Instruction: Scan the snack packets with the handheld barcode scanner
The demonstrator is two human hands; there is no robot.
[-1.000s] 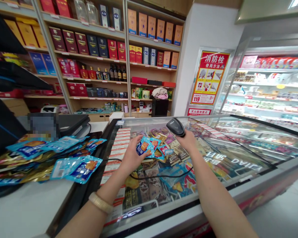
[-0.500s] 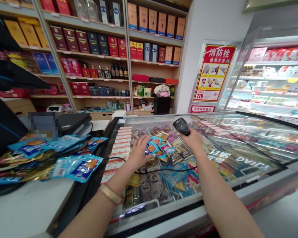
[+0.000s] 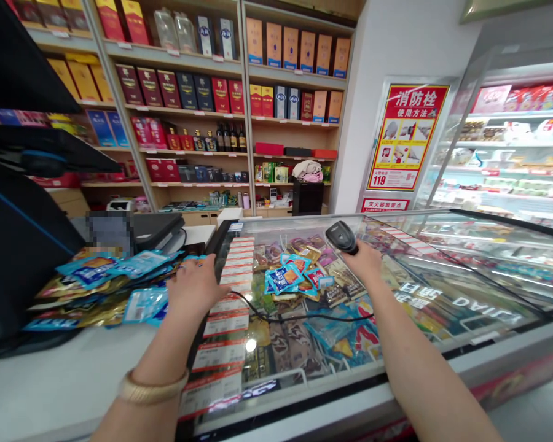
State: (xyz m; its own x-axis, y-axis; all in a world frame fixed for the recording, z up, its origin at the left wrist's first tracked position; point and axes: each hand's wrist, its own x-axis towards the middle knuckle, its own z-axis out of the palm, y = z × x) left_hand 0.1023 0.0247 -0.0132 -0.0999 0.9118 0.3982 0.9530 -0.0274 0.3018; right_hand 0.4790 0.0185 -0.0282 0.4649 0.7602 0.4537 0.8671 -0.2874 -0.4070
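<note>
- The left hand (image 3: 193,288) is palm down, its arm reaching forward from the lower left; a bracelet (image 3: 152,390) circles the wrist.
- Its thumb points right, spread apart from the fingers, which reach toward the packet pile (image 3: 105,285) on the white counter (image 3: 96,368); whether the fingertips touch a packet is hidden.
- The right arm stretches forward from the lower right, over the freezer (image 3: 281,411).
- The right hand (image 3: 366,261) is clamped around the scanner (image 3: 342,238), whose head tilts up and left.
- Blue packets (image 3: 288,277) lie in a small heap on the freezer glass, between the hands.
</note>
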